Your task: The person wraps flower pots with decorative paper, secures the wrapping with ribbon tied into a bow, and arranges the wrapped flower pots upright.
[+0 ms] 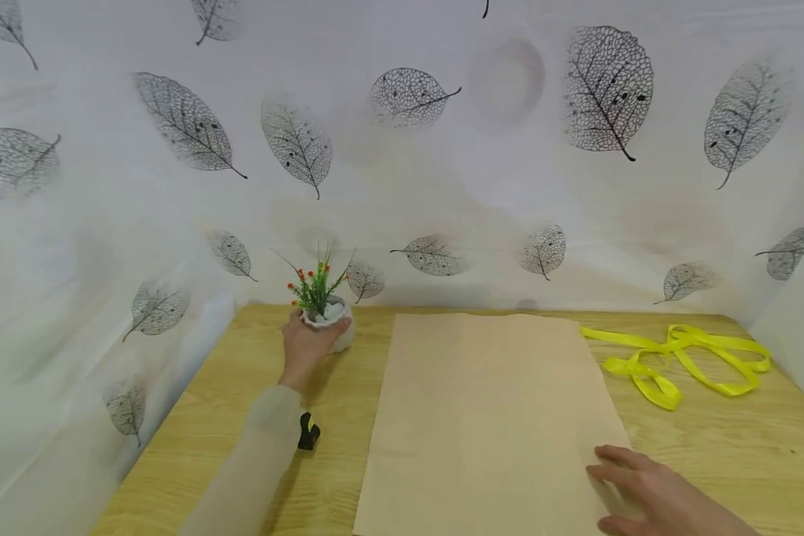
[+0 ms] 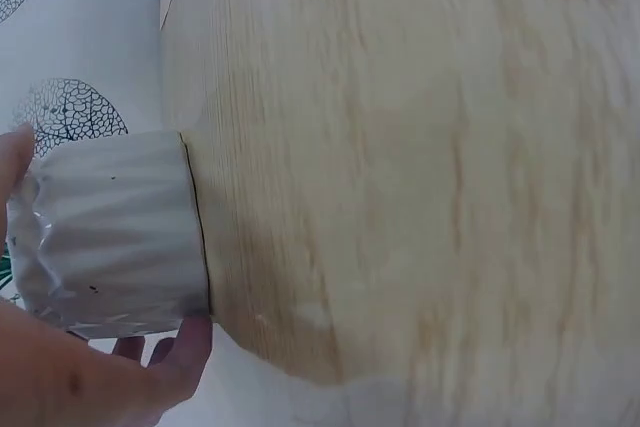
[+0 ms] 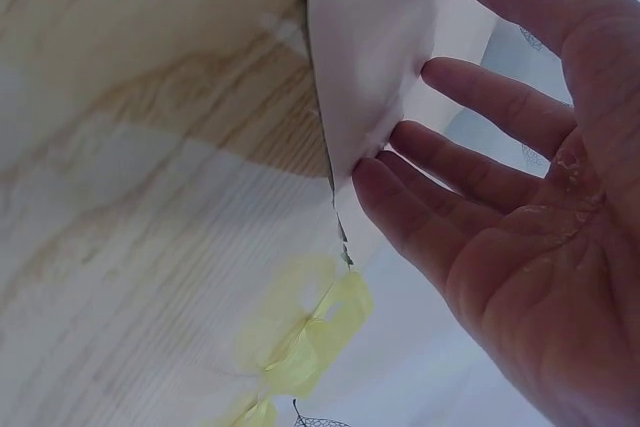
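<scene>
"Pot (image 1: 344, 343): where, in the head view?"

"Far left on your table (image 1: 351, 394), left of the paper (image 1: 496, 417); your left hand (image 1: 304, 348) grips it."

"Left wrist view?"

"Your thumb and fingers curl round it. It looks rigid, perhaps brittle; hold its sides, low."

"Right wrist?"

"Your right hand (image 3: 565, 207) is loosely spread, fingertips at the paper's right edge. Probably light and bendy: support that edge."
</scene>
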Action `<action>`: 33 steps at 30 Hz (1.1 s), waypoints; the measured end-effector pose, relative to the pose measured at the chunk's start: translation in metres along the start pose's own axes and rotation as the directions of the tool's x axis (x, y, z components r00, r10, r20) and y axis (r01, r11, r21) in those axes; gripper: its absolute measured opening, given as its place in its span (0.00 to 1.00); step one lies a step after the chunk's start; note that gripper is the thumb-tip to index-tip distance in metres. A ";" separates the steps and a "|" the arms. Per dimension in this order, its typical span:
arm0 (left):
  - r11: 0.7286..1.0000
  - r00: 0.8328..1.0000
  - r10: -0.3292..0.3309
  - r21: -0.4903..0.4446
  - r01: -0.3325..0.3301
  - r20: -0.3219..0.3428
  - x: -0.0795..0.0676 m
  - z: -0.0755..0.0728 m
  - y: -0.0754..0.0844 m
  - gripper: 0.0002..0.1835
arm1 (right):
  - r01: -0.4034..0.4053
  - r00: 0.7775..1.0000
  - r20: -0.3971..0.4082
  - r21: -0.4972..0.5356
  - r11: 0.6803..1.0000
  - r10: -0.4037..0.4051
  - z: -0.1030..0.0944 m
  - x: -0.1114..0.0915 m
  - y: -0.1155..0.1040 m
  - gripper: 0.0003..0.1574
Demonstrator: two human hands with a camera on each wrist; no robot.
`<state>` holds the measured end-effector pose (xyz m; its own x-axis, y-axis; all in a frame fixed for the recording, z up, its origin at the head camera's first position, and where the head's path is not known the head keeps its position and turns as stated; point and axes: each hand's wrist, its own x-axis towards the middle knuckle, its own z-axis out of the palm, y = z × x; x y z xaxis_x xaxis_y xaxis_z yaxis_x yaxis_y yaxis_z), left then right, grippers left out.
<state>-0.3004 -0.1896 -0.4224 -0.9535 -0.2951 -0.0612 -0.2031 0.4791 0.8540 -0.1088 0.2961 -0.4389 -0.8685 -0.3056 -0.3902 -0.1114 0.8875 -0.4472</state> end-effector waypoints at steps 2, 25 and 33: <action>1.000 1.000 -0.002 -0.004 0.002 -0.003 0.000 0.001 0.000 0.62 | 0.002 1.000 0.001 0.004 1.000 -0.002 0.000 0.000 0.000 0.37; 1.000 0.998 0.023 0.007 -0.023 -0.063 0.000 0.002 0.001 0.60 | 0.025 1.000 -0.018 -0.021 0.999 -0.026 0.004 -0.003 0.004 0.39; 0.999 0.999 0.036 0.031 -0.035 -0.037 -0.005 0.004 0.007 0.58 | 0.053 0.998 -0.014 -0.037 0.998 -0.053 0.002 -0.004 0.006 0.38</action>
<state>-0.2983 -0.1816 -0.4176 -0.9514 -0.3078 -0.0113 -0.1765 0.5149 0.8389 -0.1046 0.3018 -0.4415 -0.8680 -0.3475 -0.3547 -0.1746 0.8823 -0.4371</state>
